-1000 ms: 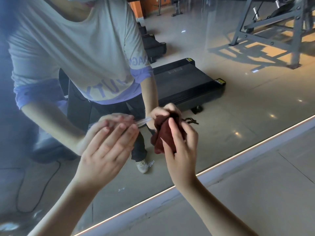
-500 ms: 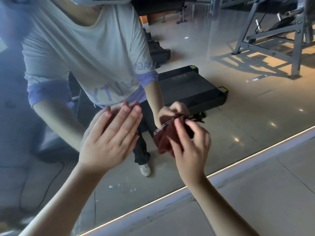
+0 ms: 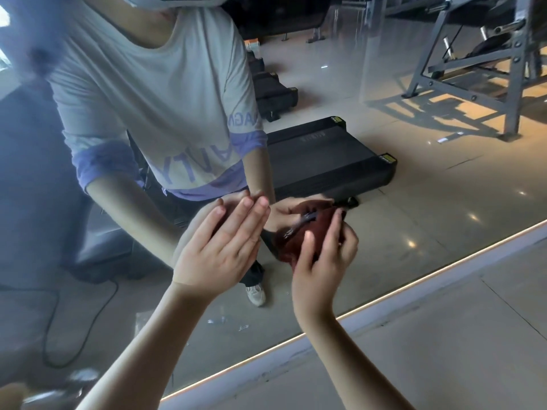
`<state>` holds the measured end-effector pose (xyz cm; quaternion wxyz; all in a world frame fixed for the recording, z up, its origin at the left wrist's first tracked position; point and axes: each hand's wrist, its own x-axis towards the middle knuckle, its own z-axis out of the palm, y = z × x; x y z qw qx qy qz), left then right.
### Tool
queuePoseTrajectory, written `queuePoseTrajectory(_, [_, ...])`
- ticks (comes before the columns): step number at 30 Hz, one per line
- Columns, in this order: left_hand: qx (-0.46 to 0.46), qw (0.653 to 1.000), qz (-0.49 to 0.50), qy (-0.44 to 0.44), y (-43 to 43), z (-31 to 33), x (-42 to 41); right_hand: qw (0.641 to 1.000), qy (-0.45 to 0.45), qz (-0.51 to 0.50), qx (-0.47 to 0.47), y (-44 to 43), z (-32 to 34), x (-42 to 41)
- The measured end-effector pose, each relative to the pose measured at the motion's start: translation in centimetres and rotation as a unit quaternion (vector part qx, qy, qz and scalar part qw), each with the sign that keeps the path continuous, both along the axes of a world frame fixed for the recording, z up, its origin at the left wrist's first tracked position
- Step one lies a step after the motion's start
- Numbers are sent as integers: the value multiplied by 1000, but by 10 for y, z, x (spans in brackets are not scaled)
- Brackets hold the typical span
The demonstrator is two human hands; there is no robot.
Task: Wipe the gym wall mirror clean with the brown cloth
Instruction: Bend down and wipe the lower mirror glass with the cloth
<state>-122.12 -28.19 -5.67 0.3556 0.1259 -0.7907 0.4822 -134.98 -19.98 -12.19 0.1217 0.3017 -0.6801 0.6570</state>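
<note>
The brown cloth is bunched into a wad and gripped in the curled fingers of the right hand. It is held at the mirror, low down near the bottom edge above the floor, with its long axis slanted from lower left to upper right. The left hand is held flat just beside it, fingers straight and together, pointed up at the glass; whether it touches cannot be told.

gym, treadmill, steel machine frame, wall mirror
</note>
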Motion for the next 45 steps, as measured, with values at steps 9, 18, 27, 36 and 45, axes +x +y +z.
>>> queuePoseTrajectory(9, [103, 989, -7, -101, 0, 34, 21, 998, -49, -2, -40, 9, 12, -12])
queuePoseTrajectory(18, [44, 994, -2, -102, -5, 27, 21, 993, 98, -57, 31, 18, 6, -29])
queuePoseTrajectory(27, [14, 996, 16, -91, -5, 23, 22, 977, -172, 100, -76, 37, 29, -24])
queuePoseTrajectory(36, [10, 997, 4, -72, -5, 23, 19, 973, -210, -33, -93, 18, 46, -6])
queuePoseTrajectory(45, [19, 997, 3, -73, 0, 25, 16, 994, -104, 15, 31, 10, 37, 17])
